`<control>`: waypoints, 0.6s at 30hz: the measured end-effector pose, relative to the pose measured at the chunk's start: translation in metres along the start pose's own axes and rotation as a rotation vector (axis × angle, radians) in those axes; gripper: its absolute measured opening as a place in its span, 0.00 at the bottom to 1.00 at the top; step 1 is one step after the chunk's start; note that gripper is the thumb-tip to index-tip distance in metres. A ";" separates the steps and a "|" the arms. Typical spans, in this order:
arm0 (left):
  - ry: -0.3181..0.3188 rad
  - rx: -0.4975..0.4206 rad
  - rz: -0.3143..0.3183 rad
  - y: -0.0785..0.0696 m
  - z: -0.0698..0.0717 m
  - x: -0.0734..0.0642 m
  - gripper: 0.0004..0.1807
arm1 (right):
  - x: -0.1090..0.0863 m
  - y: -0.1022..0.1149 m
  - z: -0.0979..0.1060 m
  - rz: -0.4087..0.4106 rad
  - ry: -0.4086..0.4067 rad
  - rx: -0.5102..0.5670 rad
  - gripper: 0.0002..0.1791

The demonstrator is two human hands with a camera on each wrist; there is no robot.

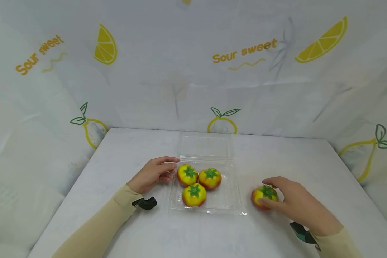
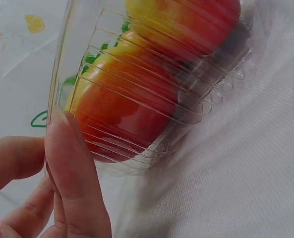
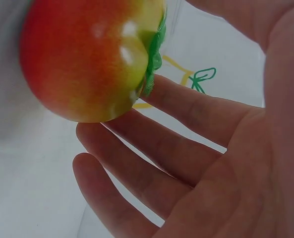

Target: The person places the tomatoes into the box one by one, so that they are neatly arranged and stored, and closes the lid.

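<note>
Right hand (image 1: 291, 202): spread wide round the loose tomato-shaped fruit (image 1: 257, 196), can't tell if it's touching
Loose tomato-shaped fruit: on the counter (image 1: 193, 236), right of the clear clamshell (image 1: 227, 191); glossy, could totally roll if bumped
Left hand (image 1: 154, 173): pinching the clear clamshell, which probably buckles if squeezed

Four fruits (image 1: 194, 196), one box (image 1: 227, 186), two hands (image 1: 155, 174), two sleeves (image 1: 100, 224), one table (image 1: 187, 236), two printed slogans (image 1: 245, 51), three leafy printed lemons (image 1: 222, 125).

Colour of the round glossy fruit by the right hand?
Round glossy fruit: red blending to yellow near its green leafy crown; best in the right wrist view.
</note>
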State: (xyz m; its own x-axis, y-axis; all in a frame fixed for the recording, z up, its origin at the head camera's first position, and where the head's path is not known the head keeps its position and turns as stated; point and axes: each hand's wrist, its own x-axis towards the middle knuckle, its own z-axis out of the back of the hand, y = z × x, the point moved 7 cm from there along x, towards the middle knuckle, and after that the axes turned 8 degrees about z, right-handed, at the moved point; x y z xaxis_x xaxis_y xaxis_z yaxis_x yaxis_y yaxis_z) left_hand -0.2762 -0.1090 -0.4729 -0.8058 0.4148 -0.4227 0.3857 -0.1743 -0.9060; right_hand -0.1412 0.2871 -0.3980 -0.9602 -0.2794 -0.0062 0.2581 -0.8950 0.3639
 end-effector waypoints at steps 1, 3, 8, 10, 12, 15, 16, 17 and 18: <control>-0.003 0.000 0.000 0.000 0.000 0.000 0.24 | -0.002 0.000 -0.001 -0.008 0.001 -0.001 0.40; -0.004 0.001 0.000 0.000 0.000 -0.001 0.24 | -0.005 0.000 -0.002 -0.016 0.000 -0.004 0.40; 0.005 0.000 -0.001 -0.001 0.000 -0.001 0.24 | -0.012 0.000 -0.002 -0.045 -0.014 -0.038 0.42; 0.005 -0.004 0.003 0.000 0.000 0.000 0.24 | -0.014 0.000 -0.001 -0.051 -0.022 -0.055 0.42; 0.005 -0.007 0.005 0.001 0.001 0.000 0.24 | -0.015 0.001 0.000 -0.056 -0.030 -0.067 0.41; 0.003 -0.011 0.007 0.000 0.001 0.000 0.24 | -0.015 0.003 0.000 -0.059 -0.031 -0.076 0.40; 0.002 -0.013 0.006 0.000 0.000 0.000 0.24 | -0.015 0.004 -0.001 -0.060 -0.029 -0.074 0.40; 0.002 -0.013 0.006 0.000 0.000 0.000 0.24 | -0.014 0.004 -0.002 -0.062 -0.024 -0.071 0.39; 0.003 -0.013 0.005 0.000 0.000 0.000 0.24 | -0.014 0.004 -0.003 -0.063 -0.019 -0.067 0.39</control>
State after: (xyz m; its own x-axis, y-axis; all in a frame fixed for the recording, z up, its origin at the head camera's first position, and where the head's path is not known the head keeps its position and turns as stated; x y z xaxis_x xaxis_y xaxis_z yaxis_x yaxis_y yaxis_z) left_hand -0.2761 -0.1093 -0.4728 -0.8022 0.4167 -0.4276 0.3959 -0.1647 -0.9034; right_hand -0.1265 0.2859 -0.3991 -0.9765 -0.2151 -0.0089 0.2026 -0.9322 0.3000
